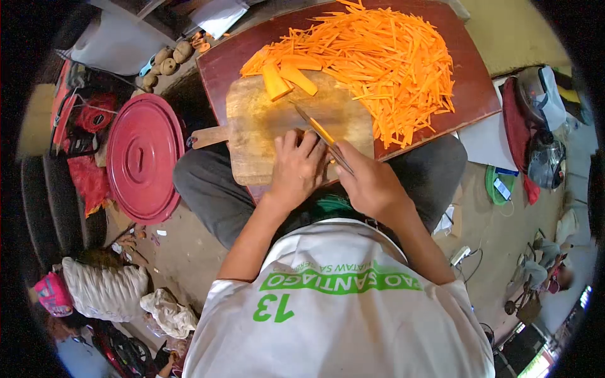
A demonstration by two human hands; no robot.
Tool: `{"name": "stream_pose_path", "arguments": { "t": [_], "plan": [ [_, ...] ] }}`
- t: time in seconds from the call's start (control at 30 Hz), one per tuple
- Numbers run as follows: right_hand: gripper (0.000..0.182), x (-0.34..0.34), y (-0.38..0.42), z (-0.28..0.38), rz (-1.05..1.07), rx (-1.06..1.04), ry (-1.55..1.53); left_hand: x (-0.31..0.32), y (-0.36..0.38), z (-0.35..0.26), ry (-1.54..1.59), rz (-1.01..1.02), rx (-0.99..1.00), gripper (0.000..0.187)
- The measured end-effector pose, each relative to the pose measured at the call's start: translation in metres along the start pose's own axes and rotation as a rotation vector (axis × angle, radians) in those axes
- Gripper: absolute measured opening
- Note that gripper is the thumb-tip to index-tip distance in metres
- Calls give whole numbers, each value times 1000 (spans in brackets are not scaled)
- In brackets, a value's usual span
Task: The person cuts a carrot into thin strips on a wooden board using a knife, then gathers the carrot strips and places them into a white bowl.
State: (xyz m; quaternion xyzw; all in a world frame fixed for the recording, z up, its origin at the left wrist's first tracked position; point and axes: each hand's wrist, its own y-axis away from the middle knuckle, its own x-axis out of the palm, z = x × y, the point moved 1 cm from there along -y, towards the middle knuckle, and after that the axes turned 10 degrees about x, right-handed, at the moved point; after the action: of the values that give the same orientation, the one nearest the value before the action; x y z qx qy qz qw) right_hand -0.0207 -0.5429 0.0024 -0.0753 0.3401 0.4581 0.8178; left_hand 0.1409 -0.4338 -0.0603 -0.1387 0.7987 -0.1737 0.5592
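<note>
My right hand grips a knife, its blade slanting up and left over the wooden cutting board. An orange strip lies along the blade. My left hand rests on the board just left of the knife, fingers curled down; whatever lies under them is hidden. Toward the board's far edge are thick orange vegetable slabs, perhaps squash or carrot. Beyond and to the right spreads a large heap of thin orange vegetable sticks, partly overlapping the board.
The board sits on a dark red tabletop by my crossed legs. On the left floor stands a round red lid, near several brown round objects. White sacks lie lower left. A green item with a phone is at right.
</note>
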Motion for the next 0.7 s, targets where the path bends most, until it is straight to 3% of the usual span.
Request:
{"name": "stream_pose_path", "arguments": {
  "t": [0.2,0.3,0.5,0.6,0.7],
  "plan": [
    [35,-15,26,13,76,135,8,3,9,5,30,-22,83,33],
    [38,-11,39,6,77,50,169,2,9,5,32,3,94,35],
    [43,4,-8,-6,20,-13,29,4,10,6,85,-30,88,36],
    [43,-13,13,7,129,139,51,0,8,6,102,-46,75,38],
    [42,-14,41,11,74,55,169,1,12,8,109,-43,66,42]
  ]
}}
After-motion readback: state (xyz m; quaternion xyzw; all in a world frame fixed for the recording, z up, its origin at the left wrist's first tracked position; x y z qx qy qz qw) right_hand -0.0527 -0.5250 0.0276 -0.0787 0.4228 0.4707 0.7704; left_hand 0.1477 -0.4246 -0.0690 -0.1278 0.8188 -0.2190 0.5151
